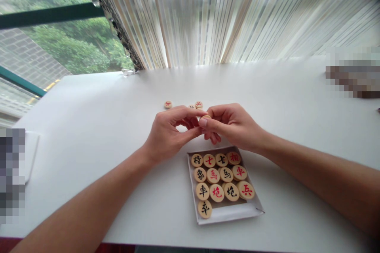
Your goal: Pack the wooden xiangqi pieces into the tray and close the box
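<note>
My left hand [175,128] and my right hand [233,124] meet above the table, both closed on one round wooden Chinese chess piece [204,118]. Its face is mostly hidden by my fingers. Just below my hands lies a shallow white box [230,215] with rows of Chinese chess pieces marked in red and black. A black-marked piece [204,208] sits alone in the row nearest me, at the left. Beyond my hands, three loose pieces rest on the table: a red-marked piece [168,104], another red-marked piece [198,104] and a partly covered black-marked piece [191,107].
The white table [97,126] reaches back to a striped curtain [192,19] and a window [65,35] at the left. A blurred-out object [354,75] is at the far right, and another blurred-out object [12,174] at the left edge.
</note>
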The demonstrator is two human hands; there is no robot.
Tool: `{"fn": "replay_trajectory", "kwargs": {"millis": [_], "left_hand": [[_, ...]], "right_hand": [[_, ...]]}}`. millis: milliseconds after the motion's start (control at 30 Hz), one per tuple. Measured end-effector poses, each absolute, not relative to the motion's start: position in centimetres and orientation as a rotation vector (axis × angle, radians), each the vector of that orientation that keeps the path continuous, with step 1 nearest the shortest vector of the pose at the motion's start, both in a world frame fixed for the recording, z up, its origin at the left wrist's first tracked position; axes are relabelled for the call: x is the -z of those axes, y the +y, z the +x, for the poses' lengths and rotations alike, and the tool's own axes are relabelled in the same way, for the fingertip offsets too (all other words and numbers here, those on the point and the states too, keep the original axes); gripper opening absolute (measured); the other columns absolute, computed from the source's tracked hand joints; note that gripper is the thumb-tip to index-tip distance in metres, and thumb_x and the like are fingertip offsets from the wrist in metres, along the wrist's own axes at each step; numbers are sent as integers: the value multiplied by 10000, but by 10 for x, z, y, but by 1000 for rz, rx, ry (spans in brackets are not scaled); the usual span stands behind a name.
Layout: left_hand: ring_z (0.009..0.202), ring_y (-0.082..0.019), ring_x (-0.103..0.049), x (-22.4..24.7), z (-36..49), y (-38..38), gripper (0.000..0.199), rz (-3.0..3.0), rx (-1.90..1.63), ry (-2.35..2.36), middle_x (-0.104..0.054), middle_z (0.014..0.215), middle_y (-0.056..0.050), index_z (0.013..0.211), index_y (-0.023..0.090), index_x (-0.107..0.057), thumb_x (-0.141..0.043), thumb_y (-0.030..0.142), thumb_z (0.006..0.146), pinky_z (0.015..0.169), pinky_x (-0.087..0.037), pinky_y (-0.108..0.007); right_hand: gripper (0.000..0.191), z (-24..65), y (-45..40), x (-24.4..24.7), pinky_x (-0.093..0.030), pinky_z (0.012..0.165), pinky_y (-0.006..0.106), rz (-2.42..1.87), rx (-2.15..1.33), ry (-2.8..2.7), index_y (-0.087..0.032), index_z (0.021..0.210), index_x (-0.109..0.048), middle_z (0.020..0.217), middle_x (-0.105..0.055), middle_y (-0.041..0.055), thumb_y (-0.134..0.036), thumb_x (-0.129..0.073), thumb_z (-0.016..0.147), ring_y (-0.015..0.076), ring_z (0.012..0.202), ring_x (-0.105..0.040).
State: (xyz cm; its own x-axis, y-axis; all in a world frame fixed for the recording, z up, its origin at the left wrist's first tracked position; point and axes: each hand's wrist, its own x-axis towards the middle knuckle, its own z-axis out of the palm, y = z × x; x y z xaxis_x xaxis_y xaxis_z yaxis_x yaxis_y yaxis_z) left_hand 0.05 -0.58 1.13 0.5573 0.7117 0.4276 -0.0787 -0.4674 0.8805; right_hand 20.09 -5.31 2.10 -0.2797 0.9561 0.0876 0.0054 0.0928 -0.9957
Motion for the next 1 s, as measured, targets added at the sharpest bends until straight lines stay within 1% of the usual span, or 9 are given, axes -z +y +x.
{"fn": "replay_trajectory", "kwargs": {"millis": [167,267,367,467,567,700,867,1000], "left_hand": [[795,-199,-795,-13,1,-6,277,1771,-998,495,-802,896,-65,1097,160,-819,-908,274,861,773,-680,-336],[771,-178,-795,-15,1,-5,287,1723,-1000,441,-807,863,-46,1089,172,-825,-927,268,839,755,-674,-298],[758,-157,-793,-14,2,-4,322,1680,-1006,396,-812,851,-32,1093,185,-831,-952,256,803,742,-667,-262],[762,-171,-798,-12,1,-3,357,1642,-1007,404,-814,865,-38,1103,186,-830,-965,276,785,749,-677,-286],[760,-181,-797,-10,1,-2,386,1620,-1005,438,-817,874,-47,1106,178,-827,-975,298,771,749,-684,-305],[761,-180,-798,-11,1,-3,372,1609,-1000,443,-820,862,-47,1103,172,-822,-970,288,782,748,-683,-300],[792,-176,-803,-14,1,-6,300,1630,-973,460,-836,895,-63,1129,163,-817,-908,264,861,776,-681,-296],[734,-131,-755,-19,2,-7,228,1622,-983,507,-831,890,-56,1094,160,-843,-877,253,888,714,-649,-243]], "right_hand": [[459,201,-53,-24,-461,499,235,-978,-1311,-1501,-163,677,-672,578,-663,3,-521,-788,940,103,497,-583],[434,200,-53,-26,-473,500,242,-942,-1333,-1486,-169,696,-663,610,-666,4,-493,-732,977,109,510,-599],[346,200,-53,-27,-491,512,251,-931,-1365,-1453,-168,737,-675,647,-681,14,-394,-665,999,120,534,-618],[259,200,-54,-26,-503,530,254,-920,-1379,-1441,-160,761,-692,675,-694,22,-298,-632,972,123,555,-625],[213,201,-56,-26,-502,543,251,-898,-1376,-1446,-155,765,-690,689,-692,19,-254,-626,942,115,557,-613],[147,201,-56,-27,-500,555,248,-882,-1374,-1450,-149,777,-691,701,-691,16,-208,-630,897,111,568,-607],[164,200,-55,-29,-499,559,250,-899,-1357,-1461,-153,756,-686,681,-689,16,-221,-650,901,111,563,-603],[196,200,-55,-28,-488,544,247,-913,-1339,-1469,-154,764,-695,670,-693,15,-270,-690,922,110,548,-606]]}}
